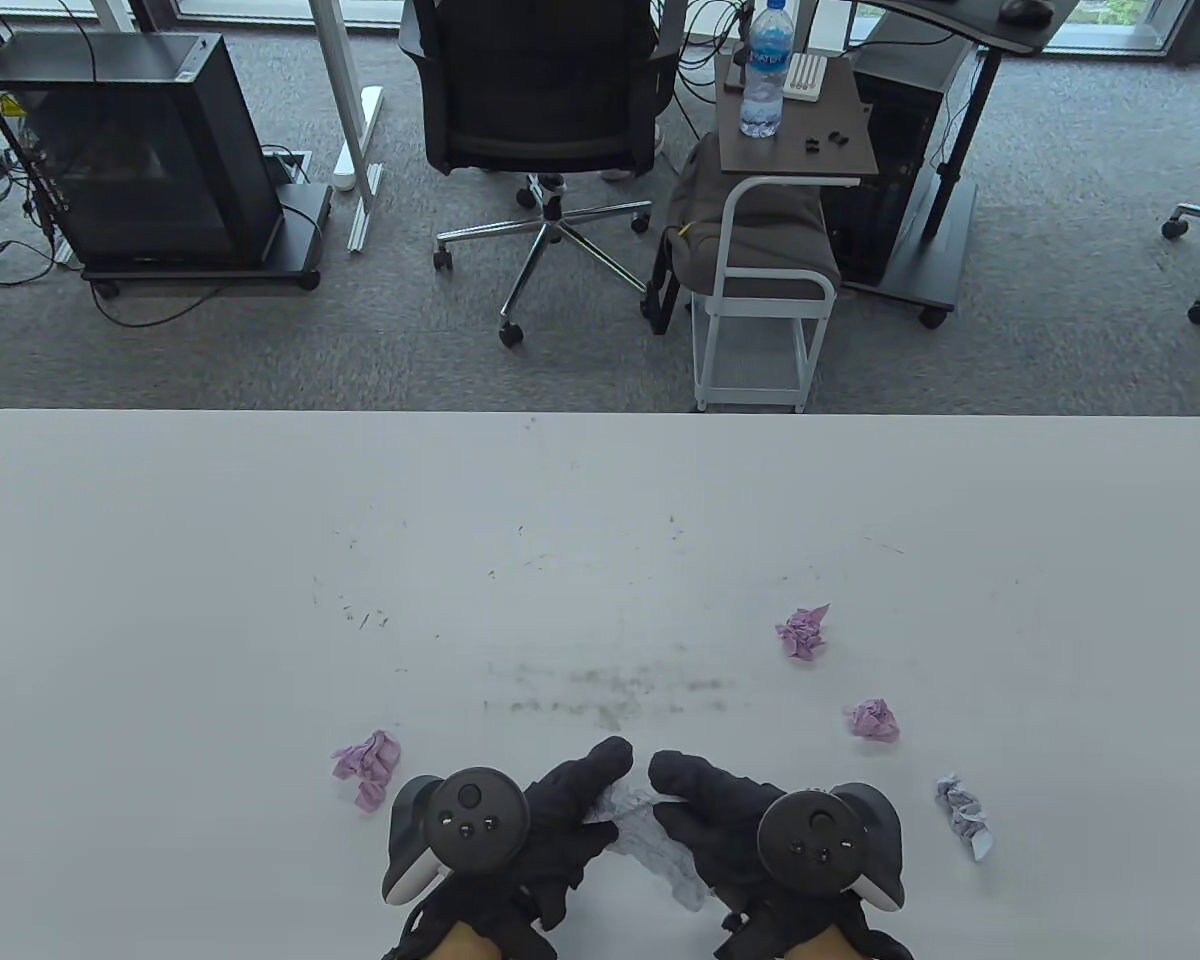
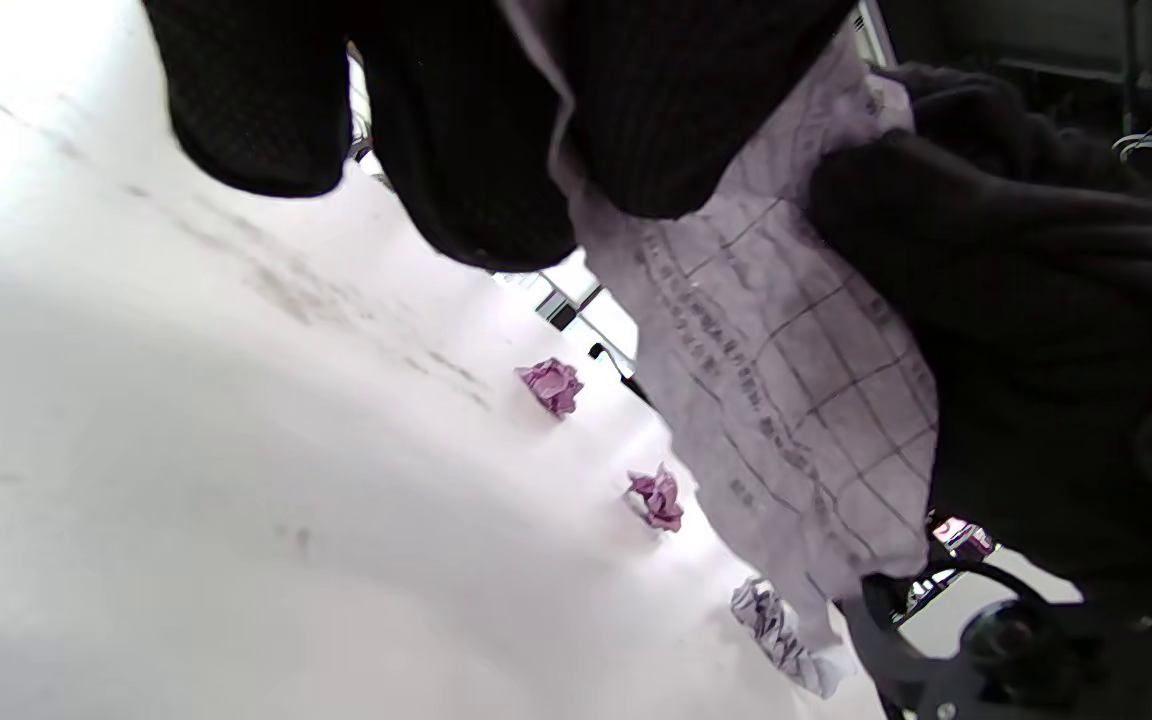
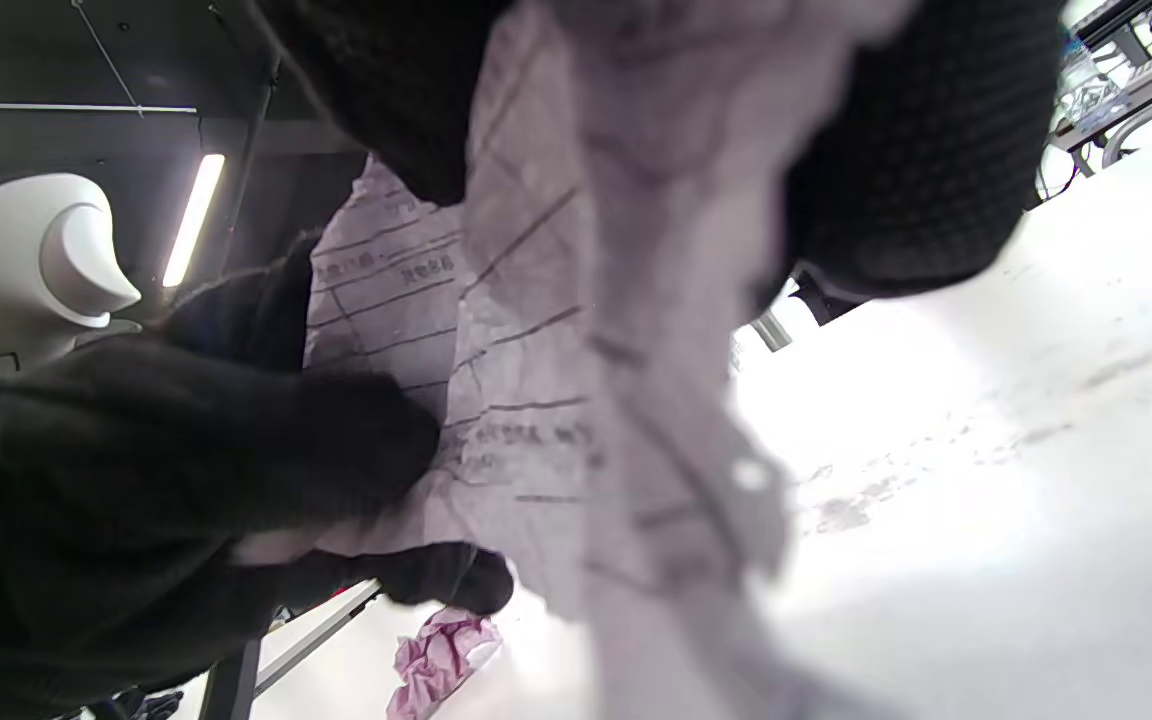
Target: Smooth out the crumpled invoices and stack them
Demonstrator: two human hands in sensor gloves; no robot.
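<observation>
Both black-gloved hands, left (image 1: 560,810) and right (image 1: 720,815), pinch one pale lilac, half-uncrumpled printed invoice (image 1: 650,845). Three pink crumpled paper balls (image 1: 368,765) (image 1: 803,632) (image 1: 872,719) lie around it on the white surface (image 1: 600,520).

even daylight from far windows; desk (image 1: 260,560) glaring white in wrist views, near paper (image 3: 656,300) blurred, edges bowed.

Both black-gloved hands cover most of the pale, creased invoice sheet (image 1: 650,845) in the table view; only a strip between the left hand (image 1: 550,830) and the right hand (image 1: 720,825) shows. Round black trackers hide the backs of both hands, and the bottom edge cuts off the wrists. The sheet's printed grid lines show in the left wrist view, yet the text is too small to read. In the right wrist view, the near fold of paper is blurred, its print unreadable.
</observation>
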